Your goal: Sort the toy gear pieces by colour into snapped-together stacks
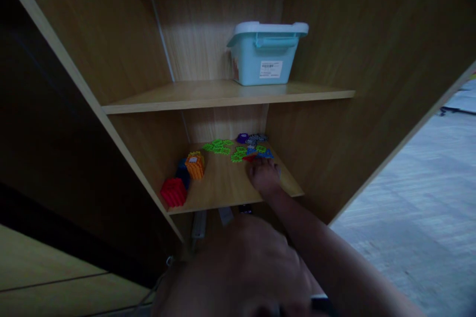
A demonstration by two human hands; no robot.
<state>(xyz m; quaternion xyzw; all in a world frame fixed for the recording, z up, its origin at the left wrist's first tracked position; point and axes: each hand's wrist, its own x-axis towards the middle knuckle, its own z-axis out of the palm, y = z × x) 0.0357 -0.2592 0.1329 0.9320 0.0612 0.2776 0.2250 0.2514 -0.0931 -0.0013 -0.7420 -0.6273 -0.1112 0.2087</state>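
Observation:
My right hand [265, 176] reaches onto the middle shelf, its fingers spread low over several flat plastic pieces. Just beyond its fingertips lies a red piece [249, 157], with blue pieces [265, 153] partly under or behind the fingers. Green toothed pieces [238, 154] lie beside these, and another loose group of green pieces [217, 146] is farther left. Close to the camera, my left hand [245, 262] fills the bottom of the view; it is blurred and its fingers are not clear.
Stacks of red pieces [174, 192], dark blue pieces [183, 172] and orange pieces [195, 165] stand at the shelf's left. A purple piece [243, 137] and black-and-white pieces [257, 139] lie at the back. A light blue bin [266, 54] sits on the upper shelf [223, 94].

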